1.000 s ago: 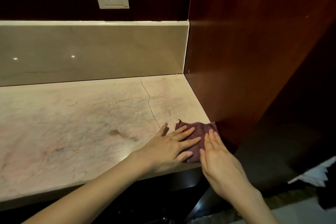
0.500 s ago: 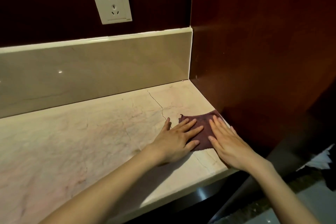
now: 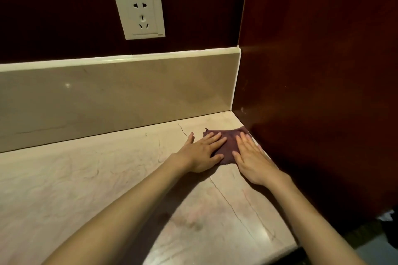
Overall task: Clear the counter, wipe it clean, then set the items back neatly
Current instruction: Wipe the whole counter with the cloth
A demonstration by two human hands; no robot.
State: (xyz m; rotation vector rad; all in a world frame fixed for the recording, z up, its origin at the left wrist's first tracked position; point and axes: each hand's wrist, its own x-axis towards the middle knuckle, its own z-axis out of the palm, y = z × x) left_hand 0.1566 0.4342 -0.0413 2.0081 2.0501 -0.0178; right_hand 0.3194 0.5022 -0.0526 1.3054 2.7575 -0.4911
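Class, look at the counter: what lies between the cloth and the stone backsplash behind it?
Nothing: in the head view, only bare counter separates the cloth from the backsplash.

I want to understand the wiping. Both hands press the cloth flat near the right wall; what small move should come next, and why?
Probably push the cloth onward into the back corner: left hand and right hand lie flat on it, and a strip of counter below the backsplash remains ahead.

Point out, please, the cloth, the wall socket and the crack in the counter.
cloth (image 3: 229, 142), head view, bare middle between the hands.
wall socket (image 3: 140, 14), head view, faceplate centre.
crack (image 3: 228, 200), head view, its near stretch.
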